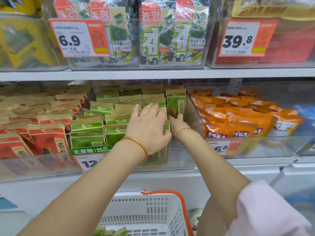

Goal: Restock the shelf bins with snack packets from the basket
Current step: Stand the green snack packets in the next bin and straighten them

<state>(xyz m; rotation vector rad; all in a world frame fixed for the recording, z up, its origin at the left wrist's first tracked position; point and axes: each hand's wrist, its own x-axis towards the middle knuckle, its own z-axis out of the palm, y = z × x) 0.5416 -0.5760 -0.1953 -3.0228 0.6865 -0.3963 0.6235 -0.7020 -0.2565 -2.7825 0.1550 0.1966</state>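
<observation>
Green pkts (pixel 109 120) sit in the mid bin (pixel 180 160) of the lower shelf. I count over a dozen tops in approx 3 columns, but can't get an exact no. because both hands cover some.

My L hand (pixel 150 126) lies wide over the front-right tops. Its fingers are spread and fairly straight, pressing on them, w/ the thumb down at the front. My R hand (pixel 177 123) grips 1 upright pkt (pixel 175 103) low down, fingers curled round its base. That pkt stands at the bin's R end, right against the clear divider (pixel 192 113).

I see 2 wrist bands: 1 thick gold bangle (pixel 138 143) on the L and 1 thin bracelet (pixel 185 129) on the R. There's 1 pink sleeve (pixel 265 210) on the R arm.

The basket (pixel 153 210) sits below, between my forearms. It's white w/ 1 orange handle (pixel 162 191), and 3 packet tops (pixel 109 233), green, show at the frame's bottom edge.

Neighbour bins hold red pkts (pixel 46 137) to the L and orange pkts (pixel 238 116) to the R, too many to count. On the upper shelf, 4 seaweed packs (pixel 153 40) stand in 1 clear bin.

There are 4 price tags (pixel 76 38) in view: 6.9, 39.8, one starting 12, and one partly hidden that ends 6.8.
</observation>
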